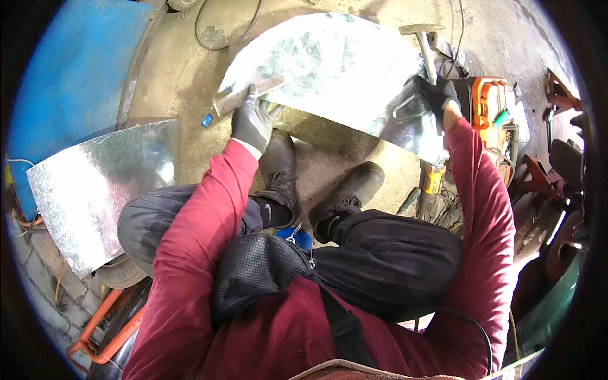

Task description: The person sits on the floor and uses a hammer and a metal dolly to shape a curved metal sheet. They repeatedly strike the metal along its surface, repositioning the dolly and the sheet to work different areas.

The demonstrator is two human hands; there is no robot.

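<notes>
A large half-round piece of shiny sheet metal (316, 66) lies in front of my boots, its straighter edge toward me. My left hand (253, 123), in a grey glove, is closed around a flat metal bar (233, 101) that lies across the sheet's left corner. My right hand (439, 95), in a dark glove, grips the handle of a hammer (427, 57) near the sheet's right end. The hammer's head points away from me, above the far right rim of the sheet. Glare washes out much of the metal surface.
Another metal sheet (107, 183) leans at the left beside a blue panel (82, 69). On the right are an orange and black toolbox (486, 104), a yellow and grey power tool (432, 183) and a green-handled tool (410, 200). A small blue object (207, 120) lies on the floor.
</notes>
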